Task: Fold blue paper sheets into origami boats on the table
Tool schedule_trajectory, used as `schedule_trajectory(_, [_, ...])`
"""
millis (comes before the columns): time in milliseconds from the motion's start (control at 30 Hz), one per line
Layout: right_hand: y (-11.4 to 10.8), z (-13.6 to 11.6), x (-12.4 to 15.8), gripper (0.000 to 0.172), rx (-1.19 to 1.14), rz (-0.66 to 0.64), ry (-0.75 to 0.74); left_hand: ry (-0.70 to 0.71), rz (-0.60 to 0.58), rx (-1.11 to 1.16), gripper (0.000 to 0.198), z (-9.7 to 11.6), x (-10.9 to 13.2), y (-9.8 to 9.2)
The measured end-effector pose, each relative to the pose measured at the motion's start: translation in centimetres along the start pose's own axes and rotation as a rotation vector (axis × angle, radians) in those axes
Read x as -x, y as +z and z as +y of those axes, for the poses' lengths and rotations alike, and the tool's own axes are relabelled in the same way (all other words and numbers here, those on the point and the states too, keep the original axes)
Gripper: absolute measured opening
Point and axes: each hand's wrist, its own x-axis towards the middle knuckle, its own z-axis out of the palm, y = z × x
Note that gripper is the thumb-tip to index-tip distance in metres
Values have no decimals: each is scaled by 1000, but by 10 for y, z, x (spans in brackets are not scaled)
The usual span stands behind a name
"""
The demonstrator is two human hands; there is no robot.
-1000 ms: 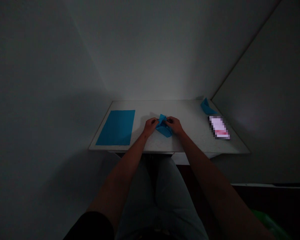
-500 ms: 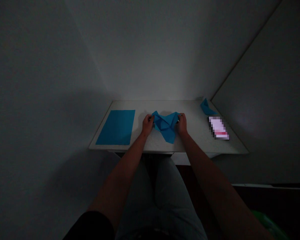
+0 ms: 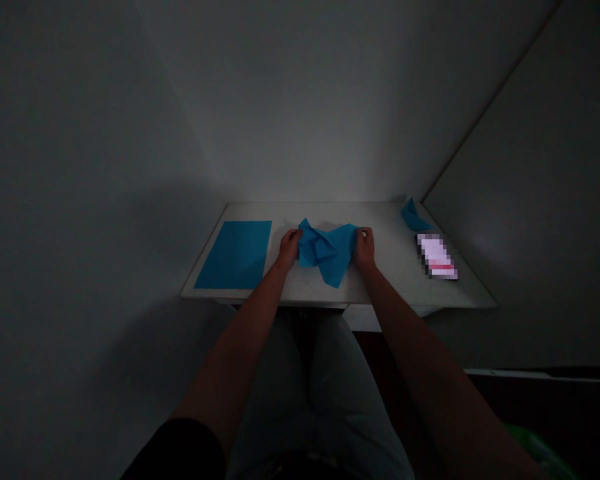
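Note:
A creased blue sheet of paper (image 3: 336, 257), partly unfolded, is stretched between my two hands above the white table. My left hand (image 3: 289, 248) pinches its left edge. On the opposite side, my right hand (image 3: 364, 247) grips the right edge with curled fingers. Folds stand up in the middle of the paper, and one corner points down towards the table's front edge. Parts of the fingertips are hidden by the paper.
Flat blue paper (image 3: 235, 255) lies at the left of the white table (image 3: 310, 290). A folded blue paper boat (image 3: 414, 217) stands at the back right, with a phone (image 3: 437, 257), its screen lit and blurred, in front of it. Walls enclose the table's back and sides.
My left hand has moved a little to the left, drawing the creased paper wider and flatter. The right hand has hardly moved.

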Motion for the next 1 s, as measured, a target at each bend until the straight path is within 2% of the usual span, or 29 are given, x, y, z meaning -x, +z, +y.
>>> schedule_trajectory(200, [2,6,-2,52,-6,3,-33,-52,-32,134,51,0,-2,-2])
schedule_trajectory(267, [1,7,-2,49,-21,-35,-57,-45,-54,135,55,-1,-2,-3])
schedule_trajectory(333, [1,8,-1,57,-7,-80,-137,-51,-59,118,58,-1,-3,-2])
schedule_trajectory(433, [0,5,1,70,178,-157,-324,-72,-59,72,55,1,-4,-2])
schedule_trajectory(567, [3,0,5,58,472,-320,-489,-78,-84,32,47,5,-2,-1])
schedule_trajectory(633, [6,-1,7,48,493,-349,-488,-80,-100,35,44,7,-1,-1])
schedule_trajectory(700, [8,-2,8,43,456,-317,-459,-86,-107,41,42,8,0,-1])
schedule_trajectory(800, [9,-4,8,48,358,-227,-399,-83,-81,53,38,8,0,-2])
schedule_trajectory(900, [8,-8,8,55,225,-227,-288,-87,-27,51,35,7,0,-3])
schedule_trajectory(1000, [6,-13,9,56,125,-187,-195,-89,-22,66,43,7,1,-2])
